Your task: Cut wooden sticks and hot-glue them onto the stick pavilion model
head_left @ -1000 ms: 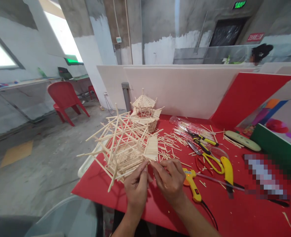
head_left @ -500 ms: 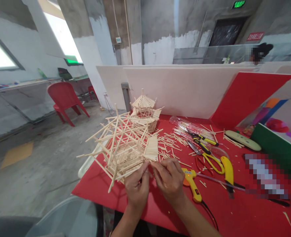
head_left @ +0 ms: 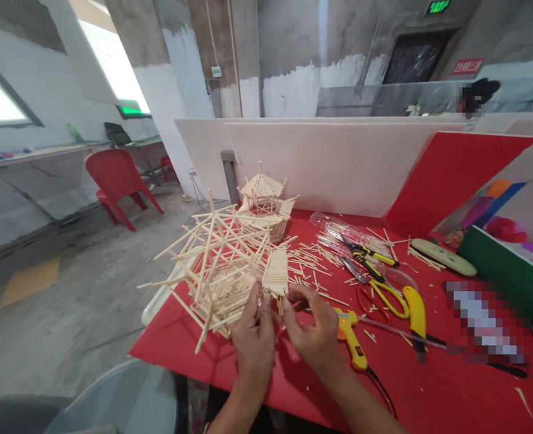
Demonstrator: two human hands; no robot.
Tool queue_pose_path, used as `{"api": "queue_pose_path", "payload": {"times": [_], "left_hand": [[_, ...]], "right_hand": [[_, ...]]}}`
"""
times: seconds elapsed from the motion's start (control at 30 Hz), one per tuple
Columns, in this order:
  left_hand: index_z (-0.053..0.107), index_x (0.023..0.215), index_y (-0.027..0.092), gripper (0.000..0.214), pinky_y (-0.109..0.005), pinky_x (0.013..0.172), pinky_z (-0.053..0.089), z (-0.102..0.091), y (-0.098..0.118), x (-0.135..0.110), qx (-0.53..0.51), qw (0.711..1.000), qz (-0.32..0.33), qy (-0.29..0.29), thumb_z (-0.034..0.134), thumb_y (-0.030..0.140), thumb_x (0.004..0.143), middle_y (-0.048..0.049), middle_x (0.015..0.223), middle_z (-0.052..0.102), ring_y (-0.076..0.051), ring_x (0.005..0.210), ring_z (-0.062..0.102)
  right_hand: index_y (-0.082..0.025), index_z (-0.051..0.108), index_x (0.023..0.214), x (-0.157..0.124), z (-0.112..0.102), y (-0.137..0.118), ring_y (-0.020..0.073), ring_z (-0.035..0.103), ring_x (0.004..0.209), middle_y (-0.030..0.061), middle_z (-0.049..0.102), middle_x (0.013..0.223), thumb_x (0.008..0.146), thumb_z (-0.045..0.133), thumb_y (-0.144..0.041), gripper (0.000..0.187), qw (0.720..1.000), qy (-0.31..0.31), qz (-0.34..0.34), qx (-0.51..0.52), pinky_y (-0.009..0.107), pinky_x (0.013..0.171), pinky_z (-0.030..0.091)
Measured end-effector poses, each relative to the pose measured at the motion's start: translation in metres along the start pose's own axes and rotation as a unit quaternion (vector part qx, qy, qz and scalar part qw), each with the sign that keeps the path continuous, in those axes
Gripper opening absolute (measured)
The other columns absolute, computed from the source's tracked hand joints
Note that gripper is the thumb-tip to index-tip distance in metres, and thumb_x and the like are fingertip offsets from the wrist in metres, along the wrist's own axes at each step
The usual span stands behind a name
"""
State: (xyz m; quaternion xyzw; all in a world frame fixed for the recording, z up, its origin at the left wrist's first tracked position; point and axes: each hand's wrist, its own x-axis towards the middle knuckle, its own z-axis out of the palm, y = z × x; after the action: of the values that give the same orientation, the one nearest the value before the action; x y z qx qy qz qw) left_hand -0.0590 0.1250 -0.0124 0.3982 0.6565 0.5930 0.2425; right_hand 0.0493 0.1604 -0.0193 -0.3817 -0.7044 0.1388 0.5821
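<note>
A pavilion model of thin wooden sticks point(head_left: 223, 238), with an open frame for a roof, stands at the table's near left. On its right side is a slatted panel point(head_left: 276, 270) of sticks laid edge to edge. My left hand point(head_left: 254, 337) is closed at the model's near right corner, thumb and fingers pinched on its sticks. Just right of it, my right hand point(head_left: 314, 328) pinches thumb and forefinger together at the panel's lower end. Whatever small piece lies between those fingertips is too hidden to make out. Short stick ends show between the two hands.
Behind stands a smaller stick pavilion point(head_left: 263, 202). Loose sticks point(head_left: 309, 259) lie right of the model. Further right are a yellow glue gun point(head_left: 351, 337), pliers point(head_left: 368, 259), yellow-handled scissors point(head_left: 391, 298) and a yellow-handled tool point(head_left: 415, 307). A grey bin point(head_left: 126, 398) stands below the table's left edge.
My hands have drawn slightly apart. The left fingers have moved up against the model's corner, and the right fingertips have shifted to the panel's lower end.
</note>
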Motion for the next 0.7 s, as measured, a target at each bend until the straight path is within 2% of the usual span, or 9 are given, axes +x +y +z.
{"api": "queue_pose_path", "payload": {"times": [0.3,0.5,0.7], "left_hand": [[0.069,0.121,0.018,0.049,-0.027,0.062,0.056,-0.001,0.006,0.003,-0.008,1.000,0.009,0.003,0.063,0.049,0.083,-0.0054,0.075,0.077,-0.018,0.060,0.068],[0.069,0.120,0.020,0.045,-0.029,0.072,0.058,0.000,-0.002,0.004,0.018,1.000,0.013,0.014,0.062,0.046,0.084,-0.0098,0.106,0.076,-0.021,0.081,0.072],[0.068,0.121,0.018,0.046,-0.030,0.068,0.058,-0.001,-0.003,0.003,0.045,0.999,0.005,0.007,0.060,0.047,0.086,-0.0084,0.092,0.078,-0.021,0.073,0.072]], "right_hand": [[-0.021,0.059,0.115,0.003,0.001,-0.004,0.0152,0.070,0.077,0.0040,0.073,0.092,0.085,0.059,-0.014,0.031,1.000,0.005,-0.004,0.008,0.026,0.069,0.058],[-0.021,0.061,0.110,0.004,0.001,-0.008,0.0156,0.070,0.074,0.0043,0.073,0.089,0.087,0.058,-0.012,0.025,1.000,-0.001,-0.019,0.004,0.027,0.068,0.057],[-0.020,0.061,0.110,0.004,0.002,-0.010,0.0153,0.068,0.072,0.0042,0.072,0.087,0.087,0.058,-0.013,0.024,1.000,-0.008,-0.019,0.002,0.027,0.067,0.055]]}}
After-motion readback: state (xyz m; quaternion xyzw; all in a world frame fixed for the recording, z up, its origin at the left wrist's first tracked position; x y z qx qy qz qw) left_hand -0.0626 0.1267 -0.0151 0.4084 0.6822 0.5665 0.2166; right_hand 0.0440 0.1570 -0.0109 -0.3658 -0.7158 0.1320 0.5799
